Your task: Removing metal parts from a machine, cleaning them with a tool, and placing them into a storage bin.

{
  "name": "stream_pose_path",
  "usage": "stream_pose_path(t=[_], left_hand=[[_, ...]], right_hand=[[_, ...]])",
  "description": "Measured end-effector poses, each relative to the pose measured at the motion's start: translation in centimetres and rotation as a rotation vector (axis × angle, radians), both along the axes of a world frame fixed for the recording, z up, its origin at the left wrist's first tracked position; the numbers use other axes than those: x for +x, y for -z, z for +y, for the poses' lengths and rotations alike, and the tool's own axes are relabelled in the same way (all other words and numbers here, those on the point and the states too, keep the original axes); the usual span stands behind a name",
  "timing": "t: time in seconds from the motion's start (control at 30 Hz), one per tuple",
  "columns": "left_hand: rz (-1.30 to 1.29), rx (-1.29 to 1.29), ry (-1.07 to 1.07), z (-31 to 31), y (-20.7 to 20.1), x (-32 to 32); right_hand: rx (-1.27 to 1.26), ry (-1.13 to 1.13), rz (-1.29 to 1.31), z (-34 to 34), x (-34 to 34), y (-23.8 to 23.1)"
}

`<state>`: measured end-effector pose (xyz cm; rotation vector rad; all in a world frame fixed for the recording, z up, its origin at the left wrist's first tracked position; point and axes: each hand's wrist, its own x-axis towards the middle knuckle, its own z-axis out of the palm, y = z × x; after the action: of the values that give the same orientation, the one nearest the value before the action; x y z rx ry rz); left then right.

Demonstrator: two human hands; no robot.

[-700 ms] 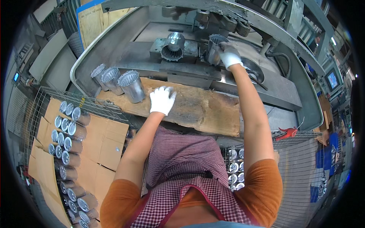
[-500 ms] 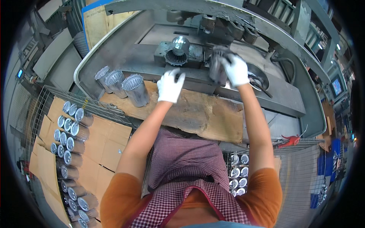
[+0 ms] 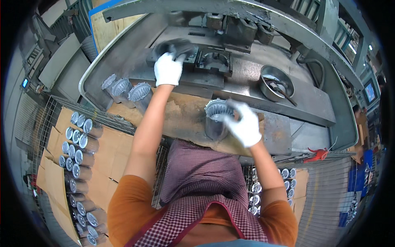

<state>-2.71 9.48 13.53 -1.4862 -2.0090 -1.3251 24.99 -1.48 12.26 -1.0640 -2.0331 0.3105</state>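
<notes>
Stained board (image 3: 183,109) before machine bed (image 3: 242,80): one ribbed metal cup (image 3: 214,128), long axis upright, immediately left of right hand (image 3: 243,123), grip untellable; left hand (image 3: 168,71), farther, clasping blurred dark part (image 3: 175,47).

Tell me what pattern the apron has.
The apron has small dark-red and white checks, clear in the head view.

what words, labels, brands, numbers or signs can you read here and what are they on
No text is legible.
Tan board, upper left: small dark marks, too small to read.
Right-hand screen: lit blue, any text too small to read.
Far-left screen: also too small.
</notes>
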Motion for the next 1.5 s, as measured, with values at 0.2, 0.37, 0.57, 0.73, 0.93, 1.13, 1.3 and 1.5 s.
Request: stream_pose_path(t=[0.2, 0.37, 0.57, 0.73, 0.93, 1.13, 1.3, 1.5], left_hand=[[0.730, -0.065, 0.321, 0.1, -3.2, 6.4], [0.758, -0.079, 0.345, 2.4, -2.7, 8.4], [0.788, 0.056, 0.479, -0.8, -5.0, 4.8], [0.414, -0.427, 0.214, -7.3, -7.7, -2.7], [0.364, -1.232, 0.121, -9.8, -3.4, -6.9], [-0.007, -0.744, 0.138, -9.3, 3.1, -10.3], [-1.538, -0.075, 0.646, -7.9, 0.7, -8.1], [-0.972, -0.024, 0.590, -0.2, -0.6, -4.7]], right_hand=[[-0.162, 0.202, -0.229, 10.2, -2.6, -0.9], [-0.393, 0.293, -0.386, 13.8, -5.3, -2.9], [-0.185, 0.330, -0.432, 17.3, -6.1, -0.7], [-0.313, 0.267, -0.533, 16.2, -6.9, -2.2], [-0.246, 0.348, -0.497, 17.3, -6.5, -0.8], [-0.174, 0.294, -0.254, 10.3, -1.1, -1.0], [0.079, 0.586, -0.084, 2.1, 12.1, 0.4], [-0.009, 0.988, -0.127, -3.3, 26.8, 2.3]])
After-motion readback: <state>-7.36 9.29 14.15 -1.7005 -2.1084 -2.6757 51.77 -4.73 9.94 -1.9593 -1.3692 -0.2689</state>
